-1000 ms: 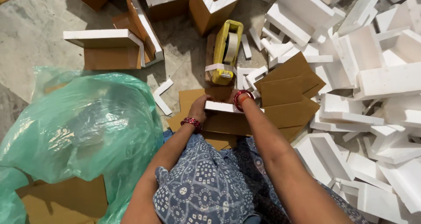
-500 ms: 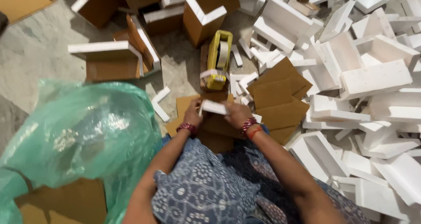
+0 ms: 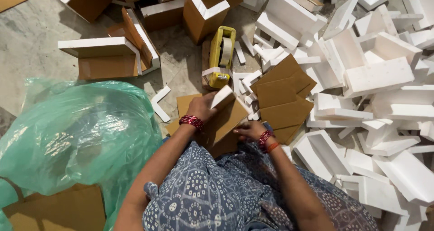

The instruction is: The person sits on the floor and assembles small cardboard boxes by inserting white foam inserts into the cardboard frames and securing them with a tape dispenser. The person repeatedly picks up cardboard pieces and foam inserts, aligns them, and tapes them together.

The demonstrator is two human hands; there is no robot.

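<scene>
My left hand (image 3: 202,107) grips the upper left edge of a brown cardboard piece (image 3: 226,119) with a white foam strip (image 3: 222,96) lying along its top. My right hand (image 3: 249,130) holds the lower right edge of the same cardboard piece, just above my lap. Both wrists wear red bangles. A yellow tape dispenser (image 3: 220,57) lies on the floor just beyond the cardboard. Flat cardboard sheets (image 3: 282,95) are stacked to the right of my hands.
A big heap of white foam corner pieces (image 3: 370,77) fills the right side. Foam-edged cardboard assemblies (image 3: 106,57) lie at the upper left. A green plastic bag (image 3: 77,136) bulges at my left over a cardboard box (image 3: 58,210).
The camera has moved closer. The cardboard piece with the foam strip has tilted, and my right hand has dropped from its top edge to its lower right edge.
</scene>
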